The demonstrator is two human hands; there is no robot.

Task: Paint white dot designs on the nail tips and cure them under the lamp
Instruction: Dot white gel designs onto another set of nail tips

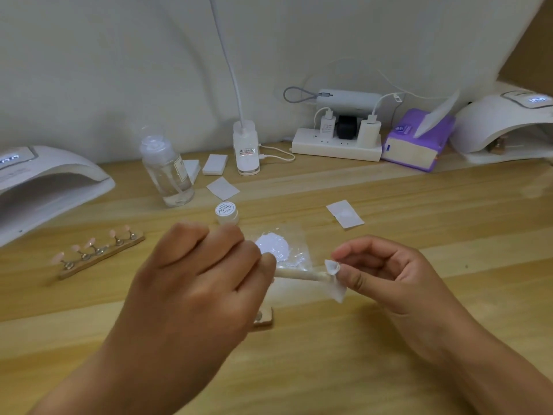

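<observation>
My left hand [203, 265] grips a pale wooden-handled brush [302, 276] that points right. My right hand [386, 271] pinches a small white wipe [336, 281] around the brush's tip. Behind the hands lies a clear plastic sheet [294, 250] with a blob of white gel [273, 247] on it. A small white jar [226, 213] stands just beyond. A wooden strip with several pink nail tips [98, 254] on metal stands lies at the left. A second wooden strip [264, 317] is mostly hidden under my left hand. A curing lamp [45, 187] sits far left.
A second curing lamp [505, 124] sits at the far right. A clear pump bottle [167, 172], a desk lamp base [247, 148], a power strip [336, 145], a purple tissue pack [419, 142] and loose white wipes [344, 214] stand along the back of the wooden table [419, 324].
</observation>
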